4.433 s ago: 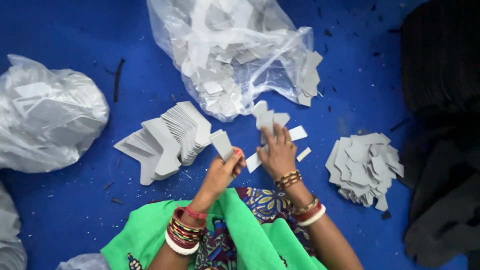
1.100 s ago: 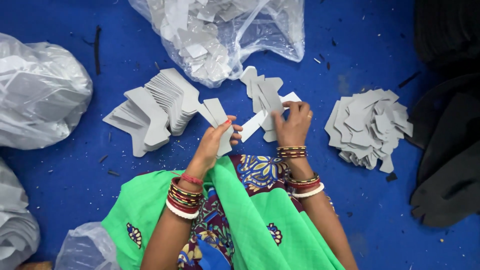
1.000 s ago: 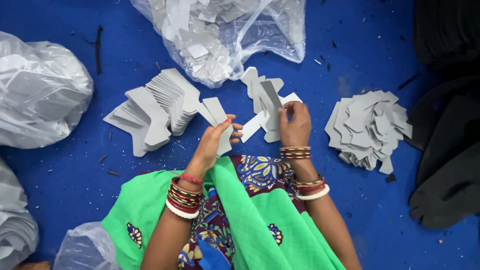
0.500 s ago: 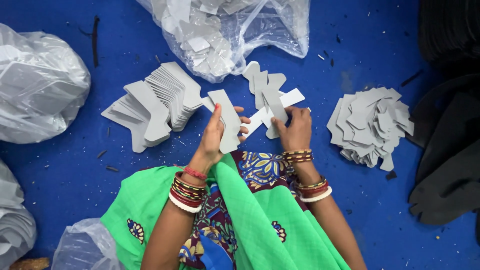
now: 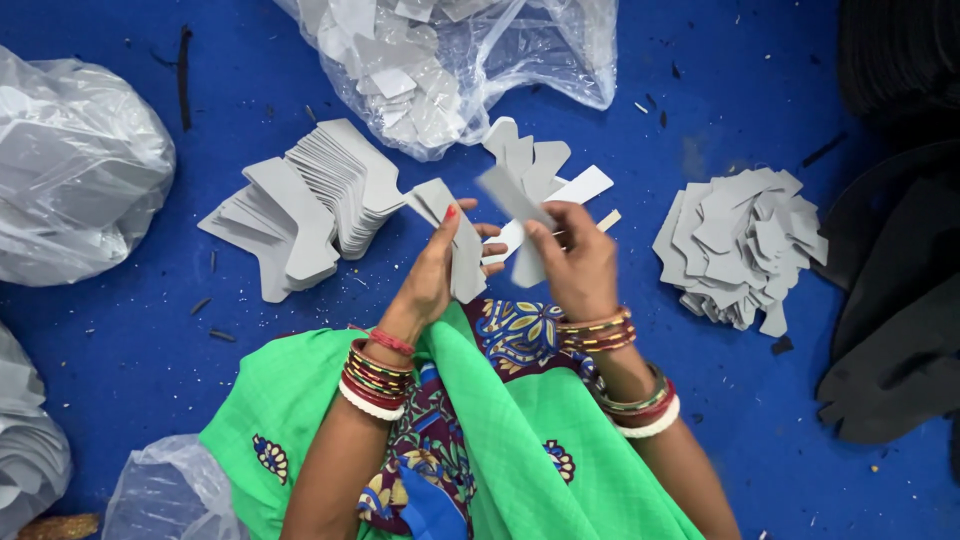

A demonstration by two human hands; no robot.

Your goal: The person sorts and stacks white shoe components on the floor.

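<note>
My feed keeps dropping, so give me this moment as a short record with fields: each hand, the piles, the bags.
left hand: grip on one grey cut piece
right hand: grip on a grey piece, blurred
neat stack: fanned grey pieces, left of the hands
loose heap: grey pieces, right of the hands
open clear bag: more grey pieces, above the hands
closed bag: far left
floor: blue

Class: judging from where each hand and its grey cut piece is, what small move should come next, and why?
Probably the left hand lays its grey piece on the fanned stack beside it. The right hand already lifts another piece.
</note>
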